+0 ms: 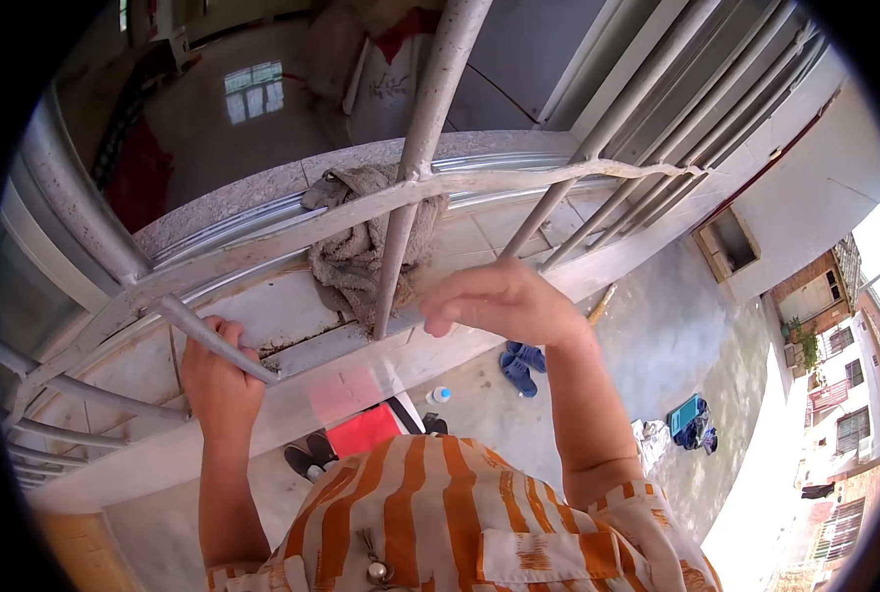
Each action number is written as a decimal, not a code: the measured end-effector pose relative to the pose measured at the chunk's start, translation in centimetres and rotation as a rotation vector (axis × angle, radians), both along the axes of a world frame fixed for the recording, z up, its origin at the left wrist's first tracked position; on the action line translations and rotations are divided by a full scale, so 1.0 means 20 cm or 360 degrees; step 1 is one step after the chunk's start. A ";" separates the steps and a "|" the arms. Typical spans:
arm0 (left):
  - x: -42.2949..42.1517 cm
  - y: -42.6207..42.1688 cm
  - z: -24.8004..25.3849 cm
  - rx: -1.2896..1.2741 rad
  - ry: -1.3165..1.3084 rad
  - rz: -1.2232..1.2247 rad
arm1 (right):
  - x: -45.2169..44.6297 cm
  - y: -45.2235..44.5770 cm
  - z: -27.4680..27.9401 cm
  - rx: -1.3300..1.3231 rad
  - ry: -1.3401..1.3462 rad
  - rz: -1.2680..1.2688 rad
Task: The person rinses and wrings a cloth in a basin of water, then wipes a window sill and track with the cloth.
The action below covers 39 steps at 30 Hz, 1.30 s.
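Observation:
My left hand (220, 380) is at the window ledge, fingers curled about the lower end of a metal window bar (198, 328). My right hand (504, 301), slightly blurred, hovers over the ledge's outer edge with fingers extended and loosely bent; nothing shows in it. Between the hands, a crumpled grey-brown cloth (356, 247) lies on the tiled ledge (233, 306), partly behind an upright bar (398, 252). Dark dirt lines the ledge beside the cloth. A wavy metal crossbar (307, 235) runs across the bars above both hands.
More grille bars (613, 118) stand to the right. Below are a red box (363, 430), a bottle with a blue cap (440, 395), blue sandals (522, 368) and dark shoes (309, 454). A teal item (685, 414) lies by cloths on the concrete floor.

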State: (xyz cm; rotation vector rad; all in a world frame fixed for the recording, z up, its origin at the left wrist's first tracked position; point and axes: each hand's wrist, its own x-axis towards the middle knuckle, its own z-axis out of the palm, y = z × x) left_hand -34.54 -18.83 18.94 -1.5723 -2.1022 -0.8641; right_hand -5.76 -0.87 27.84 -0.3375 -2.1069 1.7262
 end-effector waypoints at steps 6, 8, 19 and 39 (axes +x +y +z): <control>0.01 0.01 0.01 0.0001 0.0048 0.0012 | 0.05 0.29 -0.07 -0.0116 0.0574 -0.0811; 0.01 0.00 0.01 -0.0001 0.0007 -0.0015 | -0.13 0.33 -0.05 0.0327 0.0371 -0.0900; 0.00 -0.01 -0.02 0.0019 -0.0031 0.0066 | -0.77 0.47 -0.20 0.1848 -0.0337 -0.0115; 0.01 0.01 -0.01 0.0137 -0.0041 0.0043 | -0.29 0.83 -0.32 0.1741 -0.0924 -0.1997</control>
